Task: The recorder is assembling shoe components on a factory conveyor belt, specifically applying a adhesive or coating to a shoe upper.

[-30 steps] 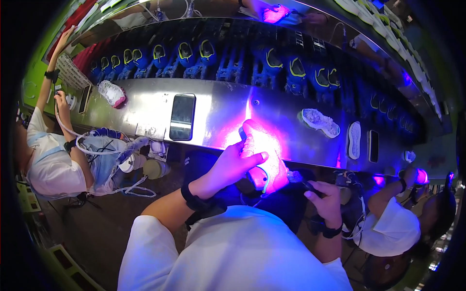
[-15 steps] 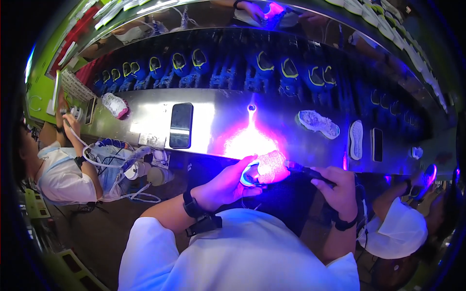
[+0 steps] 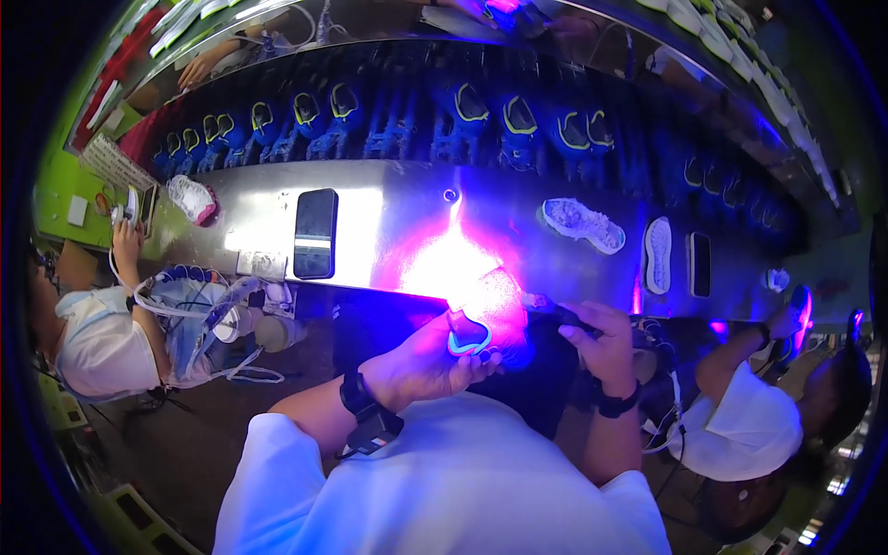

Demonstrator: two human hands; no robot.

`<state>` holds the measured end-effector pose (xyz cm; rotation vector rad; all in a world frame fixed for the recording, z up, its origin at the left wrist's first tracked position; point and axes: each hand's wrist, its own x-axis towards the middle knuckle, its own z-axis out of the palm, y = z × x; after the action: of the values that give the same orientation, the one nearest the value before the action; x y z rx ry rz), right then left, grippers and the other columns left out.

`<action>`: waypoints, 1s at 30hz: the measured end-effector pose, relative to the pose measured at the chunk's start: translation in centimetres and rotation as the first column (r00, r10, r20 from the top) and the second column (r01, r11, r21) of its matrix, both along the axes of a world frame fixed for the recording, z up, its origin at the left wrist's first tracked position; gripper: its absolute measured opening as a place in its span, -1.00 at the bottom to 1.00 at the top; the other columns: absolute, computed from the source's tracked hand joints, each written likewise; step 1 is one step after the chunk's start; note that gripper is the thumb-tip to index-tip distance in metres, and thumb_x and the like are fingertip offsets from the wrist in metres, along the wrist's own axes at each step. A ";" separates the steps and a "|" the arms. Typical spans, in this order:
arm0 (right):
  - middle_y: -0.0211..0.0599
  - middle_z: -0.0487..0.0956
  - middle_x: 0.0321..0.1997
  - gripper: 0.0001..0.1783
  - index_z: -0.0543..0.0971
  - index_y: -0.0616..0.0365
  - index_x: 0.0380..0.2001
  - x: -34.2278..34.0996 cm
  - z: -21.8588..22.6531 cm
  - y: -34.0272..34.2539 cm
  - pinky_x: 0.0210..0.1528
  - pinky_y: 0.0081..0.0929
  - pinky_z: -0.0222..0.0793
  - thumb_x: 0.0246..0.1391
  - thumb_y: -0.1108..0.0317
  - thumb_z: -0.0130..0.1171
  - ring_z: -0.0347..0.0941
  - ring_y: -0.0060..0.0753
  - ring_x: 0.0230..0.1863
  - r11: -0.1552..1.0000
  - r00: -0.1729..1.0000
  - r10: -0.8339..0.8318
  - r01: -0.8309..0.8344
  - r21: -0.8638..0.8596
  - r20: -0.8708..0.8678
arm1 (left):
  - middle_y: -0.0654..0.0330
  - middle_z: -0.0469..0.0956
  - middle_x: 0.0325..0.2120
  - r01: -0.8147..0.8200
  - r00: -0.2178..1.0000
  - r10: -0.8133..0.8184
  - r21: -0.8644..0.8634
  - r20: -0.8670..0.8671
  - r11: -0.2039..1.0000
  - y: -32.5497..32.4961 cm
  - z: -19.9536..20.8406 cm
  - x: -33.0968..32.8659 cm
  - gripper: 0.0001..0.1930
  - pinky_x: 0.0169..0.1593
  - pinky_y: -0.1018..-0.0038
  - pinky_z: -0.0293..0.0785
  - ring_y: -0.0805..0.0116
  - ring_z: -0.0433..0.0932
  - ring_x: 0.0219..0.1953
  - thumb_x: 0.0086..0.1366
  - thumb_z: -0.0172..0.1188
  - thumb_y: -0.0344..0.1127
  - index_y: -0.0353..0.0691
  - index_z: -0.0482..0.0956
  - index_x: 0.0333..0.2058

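Note:
My left hand [image 3: 416,365] is closed round a shoe upper [image 3: 504,310] at the front edge of the metal bench. Its collar opening, edged in light blue, faces toward me, and pink-violet glare washes out much of the surface. In my right hand [image 3: 603,344] is a slim dark-handled brush [image 3: 566,314], pointing left. The brush's pale tip is at the right side of the upper; the glare hides whether they touch.
On the bench lie a phone [image 3: 315,233], a white-bottomed shoe piece [image 3: 192,200], pale soles [image 3: 583,225] and another phone [image 3: 700,265]. Blue shoes [image 3: 520,120] stand in a rack behind. Co-workers sit left [image 3: 109,338] and right [image 3: 740,430].
My view has shifted, so the bench things appear further left. The upper has turned in my left hand, showing its collar opening more. The brush stays near the upper's right side.

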<state>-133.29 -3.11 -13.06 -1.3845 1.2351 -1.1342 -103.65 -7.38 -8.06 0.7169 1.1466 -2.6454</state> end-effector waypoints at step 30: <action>-0.30 0.67 -0.11 -0.52 0.49 0.27 0.26 -0.8 -5.6 3.2 -0.52 -0.73 0.27 0.27 0.54 0.20 0.42 -0.72 -0.47 0.780 0.846 -0.460 0.239 0.579 0.270 | -0.28 0.66 -0.14 0.751 -0.236 0.801 0.626 0.550 -0.209 -36.3 -3.4 2.9 -0.23 0.01 0.13 0.62 -0.15 0.68 -0.06 0.19 0.36 0.19 -0.42 0.50 0.11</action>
<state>-134.09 0.12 -18.68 -0.4731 1.3974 -1.1392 -100.71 -43.69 -11.50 -2.0958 2.2336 0.3177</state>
